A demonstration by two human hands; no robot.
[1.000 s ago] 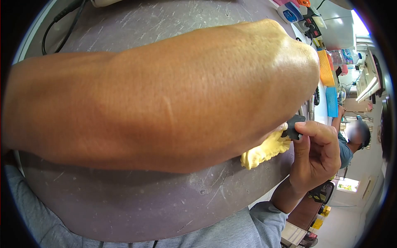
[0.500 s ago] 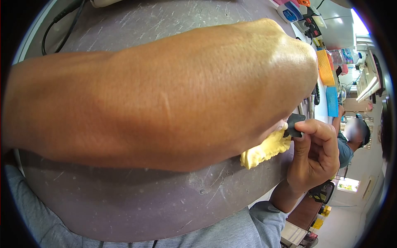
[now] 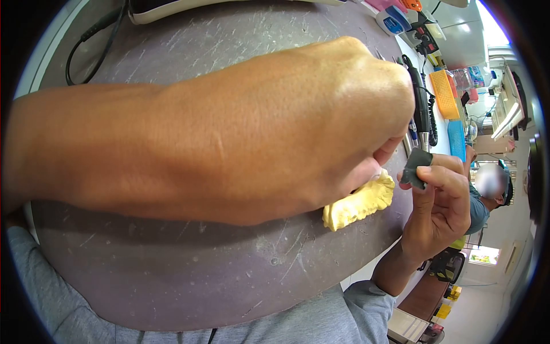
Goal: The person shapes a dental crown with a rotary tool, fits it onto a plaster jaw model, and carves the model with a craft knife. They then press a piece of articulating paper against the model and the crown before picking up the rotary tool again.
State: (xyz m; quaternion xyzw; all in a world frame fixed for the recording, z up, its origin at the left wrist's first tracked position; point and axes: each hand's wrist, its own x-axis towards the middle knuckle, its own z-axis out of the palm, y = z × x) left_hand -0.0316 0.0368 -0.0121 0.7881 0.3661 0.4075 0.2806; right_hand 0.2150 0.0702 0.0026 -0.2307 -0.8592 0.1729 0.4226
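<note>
My left hand (image 3: pixel 344 109) reaches in from the left with its back toward me. Its fingers are curled, and whatever they hold is hidden beneath the hand. The thumb tip is right at the upper edge of a yellow, bumpy, curved piece (image 3: pixel 360 205) lying on the grey worktop (image 3: pixel 229 269); whether they touch is unclear. On the right, my right hand (image 3: pixel 438 209) pinches a small, thin, dark grey-green piece (image 3: pixel 417 166) between thumb and fingers, just above and right of the yellow piece.
A black corded handpiece (image 3: pixel 421 109) lies beyond my left hand. An orange basket (image 3: pixel 444 94), a blue basket (image 3: pixel 456 139), a bottle (image 3: pixel 472 75) and a white-blue tub (image 3: pixel 393 21) stand at the upper right. Another person (image 3: pixel 478 209) is at the far right.
My left hand has shifted left, away from the dark piece in my right hand. More of that piece shows, and a gap separates it from the yellow piece. The view has shifted slightly.
</note>
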